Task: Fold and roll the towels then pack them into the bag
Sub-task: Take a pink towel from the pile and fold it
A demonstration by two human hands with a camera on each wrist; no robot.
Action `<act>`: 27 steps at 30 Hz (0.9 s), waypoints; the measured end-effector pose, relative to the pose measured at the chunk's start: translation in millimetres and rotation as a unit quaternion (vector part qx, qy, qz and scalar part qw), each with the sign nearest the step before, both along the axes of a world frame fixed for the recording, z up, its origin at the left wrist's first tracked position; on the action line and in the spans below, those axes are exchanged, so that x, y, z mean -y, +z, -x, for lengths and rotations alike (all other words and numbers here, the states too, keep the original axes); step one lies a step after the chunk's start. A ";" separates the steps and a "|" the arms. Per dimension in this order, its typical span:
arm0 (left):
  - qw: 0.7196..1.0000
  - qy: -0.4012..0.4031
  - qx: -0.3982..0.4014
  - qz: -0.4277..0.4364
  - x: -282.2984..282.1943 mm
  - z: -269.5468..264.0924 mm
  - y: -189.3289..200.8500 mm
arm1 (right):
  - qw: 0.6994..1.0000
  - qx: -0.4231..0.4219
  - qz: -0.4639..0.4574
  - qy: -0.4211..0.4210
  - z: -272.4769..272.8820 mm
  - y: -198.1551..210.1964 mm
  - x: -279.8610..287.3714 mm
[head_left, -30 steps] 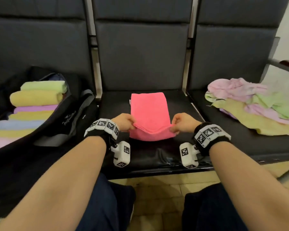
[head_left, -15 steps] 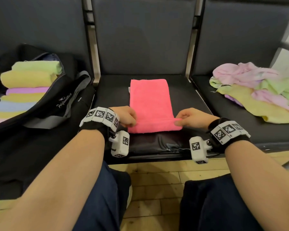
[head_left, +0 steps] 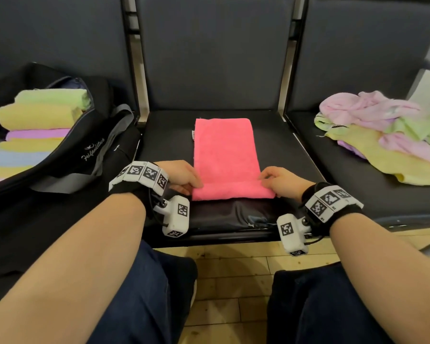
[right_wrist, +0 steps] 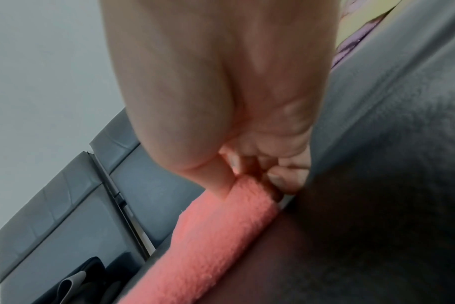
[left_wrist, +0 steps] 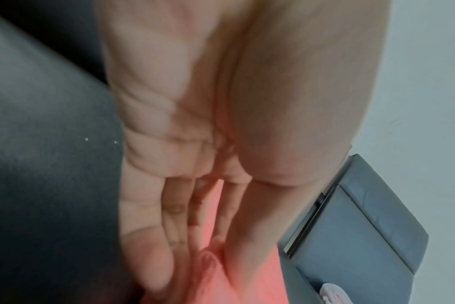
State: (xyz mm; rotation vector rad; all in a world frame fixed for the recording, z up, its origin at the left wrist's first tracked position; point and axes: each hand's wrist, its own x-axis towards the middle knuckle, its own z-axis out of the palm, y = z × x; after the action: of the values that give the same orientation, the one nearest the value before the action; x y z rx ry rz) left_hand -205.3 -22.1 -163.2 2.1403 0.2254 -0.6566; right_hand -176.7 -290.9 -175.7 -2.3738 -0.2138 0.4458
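A pink towel (head_left: 225, 155), folded into a long strip, lies flat on the middle seat (head_left: 278, 145) of a row of dark padded chairs, its near end turned over into a first narrow roll. The left hand (head_left: 181, 175) pinches the left end of that roll between thumb and fingers, and the right hand (head_left: 281, 181) pinches the right end with its fingers curled; both rest on the seat at the towel's near corners. On the left seat an open black bag (head_left: 85, 155) holds a stack of rolled towels (head_left: 37, 120) in green, yellow, purple and blue, its grey strap trailing toward the middle seat. On the right seat, well apart from the hands, lies a loose heap of unfolded towels (head_left: 382, 135) in pink, green and yellow. Nothing lies on the strip beyond the roll. Below the seat edge are the person's dark trousers and a pale tiled floor (head_left: 233, 281). The left wrist view, blurred, shows what the head view hides: the towel's edge (left_wrist: 210, 263) bunched between thumb and fingers (left_wrist: 148, 236). The right wrist view shows the roll (right_wrist: 208, 236) as a thick tube, with the thumb on top of it and the fingertips (right_wrist: 281, 176) tucked at its end.
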 end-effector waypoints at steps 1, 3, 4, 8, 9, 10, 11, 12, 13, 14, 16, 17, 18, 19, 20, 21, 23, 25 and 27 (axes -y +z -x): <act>1.000 0.006 -0.007 0.002 1.5 0.7 -0.3 | 1.000 -0.005 0.010 0.000 -0.2 0.2 -0.8; 1.000 -0.013 -0.006 -0.017 3.8 1.7 0.1 | 0.999 0.004 0.039 0.006 -0.1 0.6 -2.6; 0.999 -0.033 0.000 -0.033 4.2 1.4 0.8 | 0.998 0.015 0.059 0.011 -0.7 0.0 -2.9; 0.986 -0.097 0.078 -0.108 7.0 3.4 1.3 | 0.991 0.056 0.114 0.034 -0.7 -2.2 -3.1; 0.982 -0.106 0.110 -0.113 7.8 4.7 1.2 | 0.988 0.086 0.119 0.051 0.7 0.2 -3.7; 0.977 -0.115 0.136 -0.115 8.8 5.9 1.6 | 0.983 0.116 0.122 0.074 2.0 2.8 -4.0; 0.974 -0.124 0.150 -0.119 10.0 7.1 2.7 | 0.978 0.137 0.122 0.097 4.1 6.1 -4.9; 0.970 -0.134 0.158 -0.126 11.5 8.3 4.3 | 0.975 0.141 0.125 0.116 6.4 9.4 -6.2; 0.967 -0.142 0.163 -0.137 13.1 9.1 6.0 | 0.974 0.134 0.130 0.129 9.0 12.2 -7.1; 0.964 -0.145 0.167 -0.147 14.4 9.6 7.4 | 0.973 0.124 0.137 0.137 11.2 15.0 -7.7; 0.959 -0.150 0.175 -0.167 15.7 10.0 8.8 | 0.972 0.110 0.153 0.141 14.6 19.4 -8.6; 0.956 -0.154 0.174 -0.179 16.2 10.1 8.6 | 0.971 0.105 0.162 0.140 15.6 21.3 -8.5; 0.953 -0.159 0.170 -0.193 16.6 10.1 8.1 | 0.971 0.099 0.169 0.139 16.3 23.3 -7.7; 0.950 -0.164 0.166 -0.205 17.3 10.5 7.7 | 0.971 0.090 0.175 0.136 17.2 25.1 -7.0; 0.949 -0.167 0.160 -0.215 18.0 11.0 8.1 | 0.971 0.083 0.179 0.134 18.2 26.7 -5.7; 0.948 -0.170 0.155 -0.221 18.8 11.9 9.0 | 0.971 0.075 0.184 0.133 19.0 27.7 -5.1; 0.948 -0.171 0.140 -0.228 19.4 12.8 8.7 | 0.969 0.059 0.196 0.137 20.8 27.9 -4.0; 0.942 -0.183 0.128 -0.249 19.5 12.8 6.4 | 0.961 0.061 0.219 0.154 21.4 26.9 -4.0; 0.931 -0.200 0.126 -0.278 19.2 12.2 5.0 | 0.955 0.071 0.234 0.171 20.1 24.8 -4.0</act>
State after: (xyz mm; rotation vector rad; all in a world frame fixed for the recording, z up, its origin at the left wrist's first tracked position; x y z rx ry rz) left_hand -217.5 -41.3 -158.2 2.8323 -0.2007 -0.5800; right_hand -196.9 -286.9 -150.9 -2.8483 -0.6555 0.5314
